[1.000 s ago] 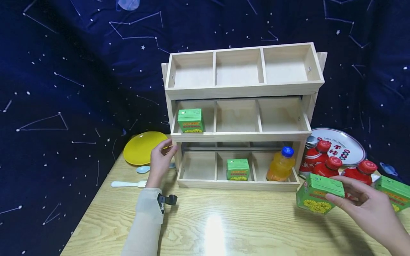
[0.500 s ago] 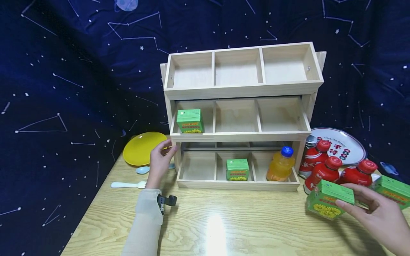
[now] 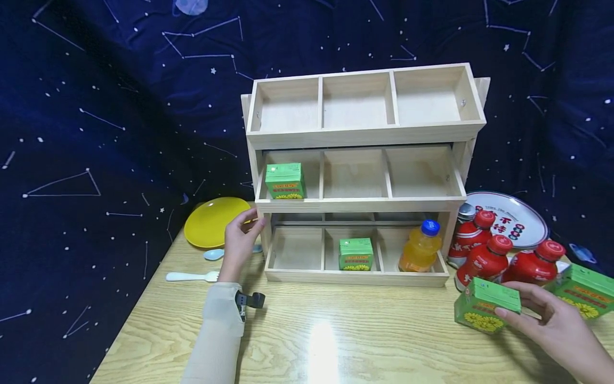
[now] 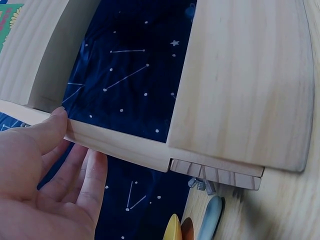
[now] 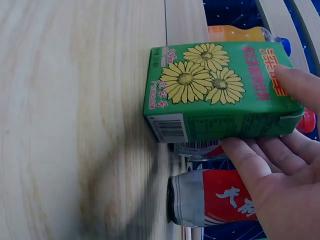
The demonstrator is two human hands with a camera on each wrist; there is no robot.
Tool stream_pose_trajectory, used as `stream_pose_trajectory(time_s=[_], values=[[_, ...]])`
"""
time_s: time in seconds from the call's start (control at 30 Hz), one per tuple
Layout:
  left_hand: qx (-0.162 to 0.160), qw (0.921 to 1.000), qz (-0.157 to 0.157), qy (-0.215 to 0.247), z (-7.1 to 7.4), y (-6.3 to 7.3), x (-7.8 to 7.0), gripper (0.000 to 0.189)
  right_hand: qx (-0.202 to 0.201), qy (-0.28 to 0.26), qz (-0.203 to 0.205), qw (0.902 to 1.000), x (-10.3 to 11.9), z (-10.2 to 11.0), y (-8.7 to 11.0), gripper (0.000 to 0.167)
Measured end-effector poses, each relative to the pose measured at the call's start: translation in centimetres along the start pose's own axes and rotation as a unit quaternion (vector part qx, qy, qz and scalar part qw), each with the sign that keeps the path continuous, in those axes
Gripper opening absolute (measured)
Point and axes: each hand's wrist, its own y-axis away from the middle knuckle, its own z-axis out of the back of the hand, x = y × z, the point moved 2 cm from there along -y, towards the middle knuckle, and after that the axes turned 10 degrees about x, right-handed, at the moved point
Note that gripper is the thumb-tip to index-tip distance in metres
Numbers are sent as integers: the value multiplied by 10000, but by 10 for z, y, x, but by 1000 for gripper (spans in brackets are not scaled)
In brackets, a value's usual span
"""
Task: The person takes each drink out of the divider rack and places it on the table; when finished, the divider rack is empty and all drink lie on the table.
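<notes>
My right hand (image 3: pixel 558 322) grips a green drink carton (image 3: pixel 484 306) with yellow flowers, thumb on one face and fingers on the opposite one. In the right wrist view the carton (image 5: pixel 215 90) appears close to the tabletop. My left hand (image 3: pixel 241 242) pinches the left side post of a three-tier wooden shelf (image 3: pixel 364 205); the left wrist view has its thumb on the wooden strip (image 4: pixel 120 145) and fingers behind it. One green carton (image 3: pixel 285 181) sits in the middle tier's left compartment, another carton (image 3: pixel 356 255) in the bottom tier's middle one. An orange juice bottle (image 3: pixel 421 248) occupies the bottom right compartment.
Several red-capped bottles (image 3: pixel 484 261) stand right of the shelf, before a white patterned plate (image 3: pixel 523 218). Another green carton (image 3: pixel 587 290) is partly behind my right hand. On the left are a yellow plate (image 3: pixel 211 221), a light blue spoon (image 3: pixel 213 254) and a white fork (image 3: pixel 189 277).
My right hand has carried the green carton slightly right and downward, uncovering more of the red bottles behind it. The left hand stays at the shelf post.
</notes>
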Motion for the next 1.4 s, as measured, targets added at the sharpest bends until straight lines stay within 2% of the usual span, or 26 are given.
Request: stream_pose_trajectory(time_s=[0.17, 0.4, 0.63, 0.8, 0.93, 1.03, 1.23, 1.4], values=[[31, 10000, -76, 47, -2, 0, 0, 39, 42, -168, 211, 9996, -4, 2, 1, 59], [44, 10000, -15, 38, -2, 1, -1, 39, 157, 44, 355, 9992, -5, 5, 2, 63], [24, 10000, 2, -8, -2, 0, -1, 39, 14, -217, 946, 9953, 14, 16, 9, 52], [62, 10000, 6, 4, -3, 0, -1, 40, -174, -62, 890, 9959, 28, 21, 9, 51], [41, 10000, 52, 3, -1, 0, 1, 41, -21, 50, 693, 9976, 48, 22, 7, 54], [-5, 10000, 77, 31, 0, 1, 1, 40, 165, -45, 802, 9966, 71, 19, 3, 54], [15, 9999, 79, 98, 0, 1, -1, 40, 169, -605, 1889, 9800, 123, 3, -2, 51], [-36, 10000, 41, 75, -1, 1, -2, 39, 224, -913, 2408, 9660, 154, -14, -14, 52]])
